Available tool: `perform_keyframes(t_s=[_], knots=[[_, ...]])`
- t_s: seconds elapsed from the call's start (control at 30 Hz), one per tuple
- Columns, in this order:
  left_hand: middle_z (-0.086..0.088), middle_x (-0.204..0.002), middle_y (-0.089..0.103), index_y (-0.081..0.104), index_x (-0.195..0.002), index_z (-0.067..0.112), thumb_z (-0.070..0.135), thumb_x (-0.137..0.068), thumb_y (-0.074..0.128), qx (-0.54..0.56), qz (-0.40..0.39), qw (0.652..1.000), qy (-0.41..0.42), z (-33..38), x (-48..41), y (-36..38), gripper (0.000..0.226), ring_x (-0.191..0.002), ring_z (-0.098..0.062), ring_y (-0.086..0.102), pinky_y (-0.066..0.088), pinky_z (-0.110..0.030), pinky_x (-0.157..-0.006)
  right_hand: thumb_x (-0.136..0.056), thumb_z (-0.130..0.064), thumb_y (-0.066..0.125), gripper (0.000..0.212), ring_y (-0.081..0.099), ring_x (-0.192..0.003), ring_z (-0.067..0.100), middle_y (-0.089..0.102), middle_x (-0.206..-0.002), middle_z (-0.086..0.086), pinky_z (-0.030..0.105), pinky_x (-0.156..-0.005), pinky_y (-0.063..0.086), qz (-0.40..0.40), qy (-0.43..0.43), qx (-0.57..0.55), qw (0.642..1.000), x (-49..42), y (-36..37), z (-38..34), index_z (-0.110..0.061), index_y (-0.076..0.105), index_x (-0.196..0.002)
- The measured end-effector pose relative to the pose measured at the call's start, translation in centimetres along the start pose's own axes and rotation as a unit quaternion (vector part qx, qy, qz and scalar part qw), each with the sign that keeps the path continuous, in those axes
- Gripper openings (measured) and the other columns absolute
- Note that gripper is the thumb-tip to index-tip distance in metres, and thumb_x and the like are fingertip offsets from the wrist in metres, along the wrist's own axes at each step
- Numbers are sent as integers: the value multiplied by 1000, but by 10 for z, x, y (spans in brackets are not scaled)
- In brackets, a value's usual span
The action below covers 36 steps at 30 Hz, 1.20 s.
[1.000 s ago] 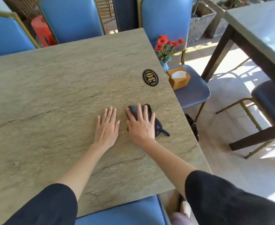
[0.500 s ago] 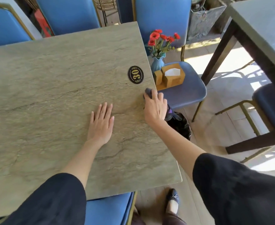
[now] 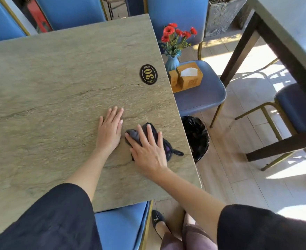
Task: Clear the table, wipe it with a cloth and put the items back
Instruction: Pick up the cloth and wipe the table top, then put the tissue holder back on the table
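Note:
A dark grey cloth (image 3: 133,134) lies bunched on the stone-patterned table (image 3: 49,87) near its right edge. My right hand (image 3: 146,148) presses flat on the cloth with straight fingers. My left hand (image 3: 109,129) rests flat on the bare tabletop just left of the cloth. A blue vase of red flowers (image 3: 173,60) and a wooden tissue box (image 3: 189,75) stand on the seat of a blue chair (image 3: 202,94) right of the table.
A black oval number plate reading 30 (image 3: 148,74) is fixed to the table near the right edge. A bin with a black bag (image 3: 195,138) stands on the floor below that edge. Blue chairs surround the table; a second table (image 3: 293,33) is at the right.
My right hand has slid the cloth back from the table's right edge near the number plate toward me and inward. The left hand has stayed flat on the table.

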<state>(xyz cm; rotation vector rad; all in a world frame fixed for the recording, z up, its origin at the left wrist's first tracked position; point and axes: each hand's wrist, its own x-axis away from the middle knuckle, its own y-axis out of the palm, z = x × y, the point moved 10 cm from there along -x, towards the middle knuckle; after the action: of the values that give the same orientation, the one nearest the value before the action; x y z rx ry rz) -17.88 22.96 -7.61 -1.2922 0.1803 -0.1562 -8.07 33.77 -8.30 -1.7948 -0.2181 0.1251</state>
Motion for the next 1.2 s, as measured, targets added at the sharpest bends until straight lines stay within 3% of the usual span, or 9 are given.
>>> perform_keyframes(t_s=[0.23,0.53,0.67,0.77,0.83,0.93,1.07,1.13,1.2], knots=[[0,-158,15,19,-150,23,28,-103,20,-15,-12,1000,-5,2,1,2,48,-146,-16,6,8,-45,-119,-102,-42,24,48,1,-145,39,6,-161,5,66,-109,13,26,112,11,993,-28,-29,95,-41,16,-149],[-5,-158,6,19,-149,15,22,-102,29,-19,-32,999,-21,46,7,-2,49,-146,-19,2,8,-40,-119,-103,-42,23,43,34,-115,37,24,-141,8,51,-86,40,14,233,-187,954,-72,-39,168,-47,17,-146],[-9,-151,33,39,-142,9,14,-98,40,50,23,998,-8,95,-1,-8,43,-141,-24,25,20,-35,-117,-104,-38,25,45,38,-121,41,27,-143,12,49,-97,37,6,248,-290,925,-79,-31,215,-37,23,-148],[-15,-123,60,55,-127,3,4,-94,45,131,50,990,5,148,-15,-14,35,-116,-27,54,40,-33,-100,-104,-30,32,42,41,-126,34,40,-142,12,40,-101,35,21,226,-366,903,-73,-42,250,-21,37,-145],[-16,-110,66,61,-120,3,0,-91,47,196,44,980,-5,190,-28,-10,33,-101,-28,61,45,-32,-90,-103,-28,37,38,45,-123,25,51,-133,8,32,-97,36,22,238,-476,846,-66,-50,272,-16,43,-139],[-14,-117,62,53,-128,7,7,-91,50,321,-16,936,-142,228,-50,30,38,-108,-27,59,47,-34,-93,-102,-32,42,34,53,-109,20,56,-122,7,31,-88,44,-4,298,-640,708,-52,-56,299,-14,46,-130],[-8,-137,49,44,-136,14,44,-85,62,501,-154,770,-364,261,-45,106,62,-123,-30,48,42,-43,-99,-101,-34,40,34,67,-78,20,72,-85,8,31,-74,52,-60,294,-841,450,-41,-60,307,-10,65,-102],[-8,-128,57,53,-126,14,45,-85,62,608,-180,663,-398,285,-43,122,52,-117,-31,52,43,-45,-94,-96,-48,43,50,65,-98,25,70,-107,13,37,-94,49,-74,266,-874,401,-43,-64,309,-8,64,-117],[-9,-125,61,56,-125,16,36,-89,60,664,-130,621,-397,291,-55,123,42,-111,-31,58,48,-47,-92,-87,-59,52,66,57,-118,29,61,-128,15,43,-107,40,-103,260,-876,394,-48,-61,313,-9,59,-129]])
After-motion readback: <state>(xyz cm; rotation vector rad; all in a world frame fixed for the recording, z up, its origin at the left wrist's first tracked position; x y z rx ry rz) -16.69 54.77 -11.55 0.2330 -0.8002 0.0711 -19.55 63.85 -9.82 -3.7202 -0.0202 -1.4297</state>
